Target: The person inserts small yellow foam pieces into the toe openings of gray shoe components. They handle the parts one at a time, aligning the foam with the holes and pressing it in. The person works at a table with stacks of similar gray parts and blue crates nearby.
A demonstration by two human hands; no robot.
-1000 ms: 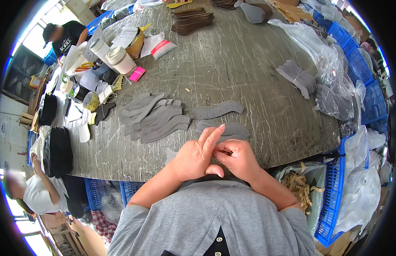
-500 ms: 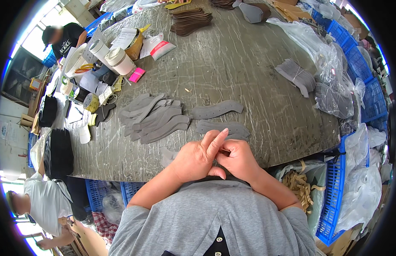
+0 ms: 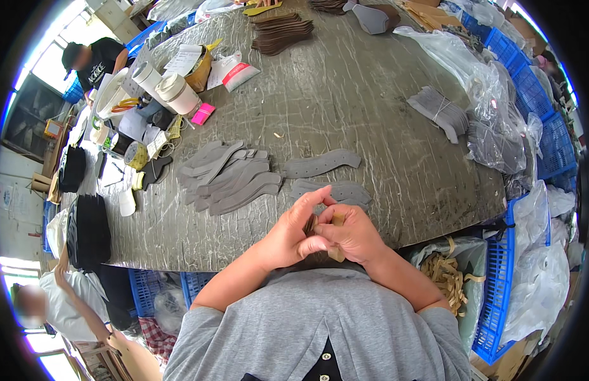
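Note:
My two hands meet close to my body, over the table's near edge. My left hand is closed, thumb and fingers curled round a narrow dark piece, mostly hidden by the fingers. Pinched in my right hand is a tan strip, whose lower end hangs below the fingers. Just beyond the hands lies a curved grey cut piece with a row of small holes, partly covered by my left fingers. Another curved grey piece lies behind it. To the left spreads a loose pile of similar grey pieces.
A tied grey bundle lies at right, near clear plastic bags and blue crates. Tan strips fill a bag at lower right. White containers crowd the left. Stacked brown pieces lie far off. Two people are at left.
My hands have opened slightly apart, and the tan strip and dark piece now show between them. A pale grey piece beside my left wrist is no longer on the table. The lower-left person has moved an arm.

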